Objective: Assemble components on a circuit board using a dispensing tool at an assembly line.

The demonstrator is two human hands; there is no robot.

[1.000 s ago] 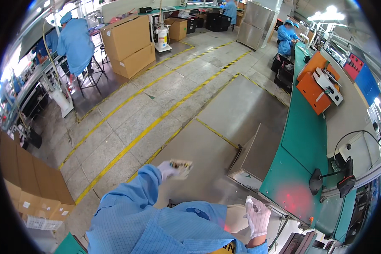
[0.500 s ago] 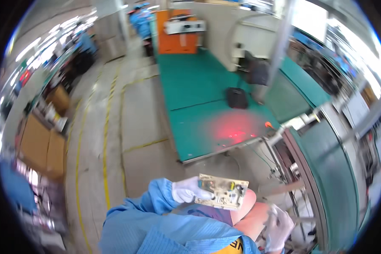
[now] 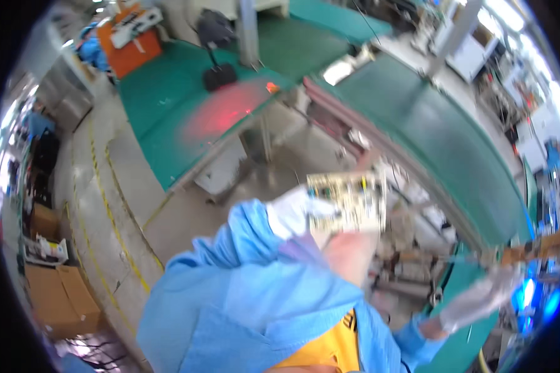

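In a white glove, my left hand (image 3: pixel 289 212) grips the left edge of a circuit board (image 3: pixel 348 202), held above my lap with its component side up. Small parts show on the board, among them a yellow one near its top edge. Off to the lower right reaches my right hand (image 3: pixel 482 298), also white-gloved and smeared by motion. Just above its fingers is a brown block-like thing (image 3: pixel 535 245), and blue-lit equipment (image 3: pixel 529 298) glows beside it. Whether the right hand touches either cannot be made out.
A green-topped table (image 3: pixel 149 118) with a red glow of light stands ahead on the left. A green conveyor belt (image 3: pixel 410 118) with a metal rail curves along the right. Cardboard boxes (image 3: pixel 59 298) sit at the lower left, past yellow floor lines (image 3: pixel 109 211).
The view has swung to the right. My right hand has gone from beside my lap out to the far right, near the blue-lit equipment. The left hand still holds the circuit board.
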